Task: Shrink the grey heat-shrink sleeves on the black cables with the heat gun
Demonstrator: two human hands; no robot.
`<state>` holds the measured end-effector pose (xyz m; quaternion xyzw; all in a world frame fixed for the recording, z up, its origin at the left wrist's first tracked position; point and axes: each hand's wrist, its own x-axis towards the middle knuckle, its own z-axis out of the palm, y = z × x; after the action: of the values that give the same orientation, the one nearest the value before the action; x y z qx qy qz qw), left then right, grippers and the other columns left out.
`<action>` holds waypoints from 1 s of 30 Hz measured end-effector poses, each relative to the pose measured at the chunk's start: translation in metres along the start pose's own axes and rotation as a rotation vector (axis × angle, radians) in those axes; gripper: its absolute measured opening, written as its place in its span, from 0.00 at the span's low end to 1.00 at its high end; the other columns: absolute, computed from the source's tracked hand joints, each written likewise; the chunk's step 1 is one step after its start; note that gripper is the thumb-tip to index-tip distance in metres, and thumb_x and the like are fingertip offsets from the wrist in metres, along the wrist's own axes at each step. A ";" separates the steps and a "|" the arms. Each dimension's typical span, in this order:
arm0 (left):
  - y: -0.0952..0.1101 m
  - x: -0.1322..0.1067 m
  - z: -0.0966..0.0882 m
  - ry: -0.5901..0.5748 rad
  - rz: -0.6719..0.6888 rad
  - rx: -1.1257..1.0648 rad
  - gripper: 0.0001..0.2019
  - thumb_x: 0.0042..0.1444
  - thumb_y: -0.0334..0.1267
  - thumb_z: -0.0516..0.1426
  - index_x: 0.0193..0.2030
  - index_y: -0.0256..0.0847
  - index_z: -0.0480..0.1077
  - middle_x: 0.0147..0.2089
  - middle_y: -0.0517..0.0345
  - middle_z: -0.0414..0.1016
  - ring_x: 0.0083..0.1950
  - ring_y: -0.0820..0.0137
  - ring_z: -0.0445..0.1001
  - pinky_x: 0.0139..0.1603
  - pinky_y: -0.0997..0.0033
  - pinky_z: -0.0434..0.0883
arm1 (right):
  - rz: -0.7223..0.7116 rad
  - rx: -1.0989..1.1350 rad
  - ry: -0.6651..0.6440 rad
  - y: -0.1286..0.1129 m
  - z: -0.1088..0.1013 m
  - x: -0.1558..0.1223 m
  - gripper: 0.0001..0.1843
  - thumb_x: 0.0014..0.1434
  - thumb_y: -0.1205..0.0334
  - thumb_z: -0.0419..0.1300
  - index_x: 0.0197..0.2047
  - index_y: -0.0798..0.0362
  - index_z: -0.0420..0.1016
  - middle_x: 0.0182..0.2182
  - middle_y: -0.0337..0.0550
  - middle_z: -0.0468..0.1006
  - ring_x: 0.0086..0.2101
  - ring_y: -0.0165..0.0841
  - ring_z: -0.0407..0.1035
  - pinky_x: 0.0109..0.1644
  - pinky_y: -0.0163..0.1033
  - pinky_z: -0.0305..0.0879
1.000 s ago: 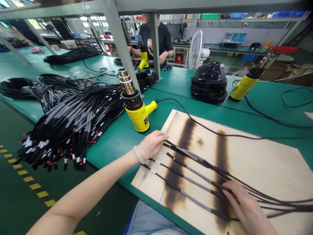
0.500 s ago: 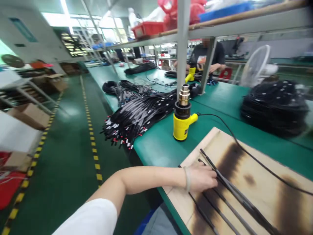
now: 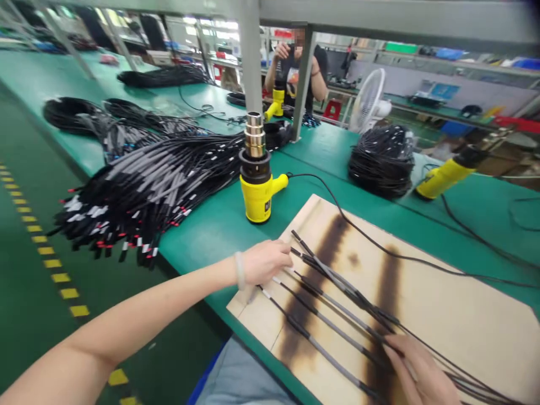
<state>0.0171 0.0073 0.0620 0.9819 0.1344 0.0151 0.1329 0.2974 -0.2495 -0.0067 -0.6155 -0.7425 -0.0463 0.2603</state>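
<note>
Several black and grey cables (image 3: 337, 332) lie side by side across a scorched wooden board (image 3: 442, 304). My left hand (image 3: 266, 262), with a pale band at the wrist, is at the far left of the board. Its fingers are closed on the end of one cable, whose tip they partly cover. Lower right, my right hand (image 3: 424, 368) pinches a cable near the board's right scorch mark. Above the hands, two or more cables cross each other. A yellow heat gun (image 3: 256, 197) stands nozzle up on the green table, just beyond my left hand.
A big bundle of cables (image 3: 139, 191) hangs over the table's (image 3: 202, 230) left edge. Behind the board are a coiled cable bundle (image 3: 382, 163) and a second heat gun (image 3: 447, 175). The first gun's cord (image 3: 367, 239) crosses the board. Across the table sits a person (image 3: 318, 79).
The view has swung right and down. My right hand has come into view on the cables. My left hand has moved to the cable ends at the board's left edge.
</note>
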 end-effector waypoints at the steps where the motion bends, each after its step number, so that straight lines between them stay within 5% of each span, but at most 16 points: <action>1: -0.003 -0.001 -0.001 -0.003 0.005 -0.029 0.12 0.56 0.26 0.48 0.39 0.41 0.71 0.37 0.53 0.69 0.38 0.67 0.67 0.38 0.71 0.65 | -0.014 -0.024 0.023 0.001 0.003 0.002 0.13 0.66 0.56 0.46 0.41 0.51 0.70 0.33 0.44 0.78 0.34 0.35 0.76 0.37 0.38 0.74; 7: -0.011 -0.001 -0.005 -0.023 0.012 -0.080 0.15 0.59 0.28 0.46 0.39 0.40 0.73 0.35 0.53 0.67 0.36 0.68 0.67 0.37 0.72 0.64 | 0.092 0.015 0.105 -0.006 0.022 0.003 0.12 0.66 0.57 0.48 0.43 0.53 0.68 0.36 0.46 0.77 0.38 0.35 0.74 0.43 0.40 0.72; 17: -0.024 -0.014 -0.008 -0.032 -0.059 -0.121 0.18 0.55 0.23 0.46 0.42 0.41 0.74 0.34 0.53 0.69 0.37 0.69 0.68 0.38 0.73 0.65 | 0.045 0.087 0.100 -0.034 0.017 0.037 0.14 0.67 0.59 0.44 0.38 0.52 0.68 0.28 0.42 0.75 0.30 0.31 0.74 0.34 0.32 0.73; 30: -0.022 -0.016 -0.001 0.030 -0.091 -0.291 0.11 0.59 0.30 0.48 0.38 0.37 0.72 0.37 0.51 0.72 0.38 0.69 0.70 0.41 0.73 0.66 | 0.056 0.100 0.073 -0.027 0.019 0.029 0.12 0.67 0.60 0.44 0.38 0.52 0.66 0.28 0.42 0.74 0.28 0.29 0.73 0.33 0.31 0.73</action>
<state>-0.0037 0.0232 0.0569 0.9447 0.1772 0.0433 0.2724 0.2625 -0.2233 -0.0033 -0.6202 -0.7163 -0.0243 0.3189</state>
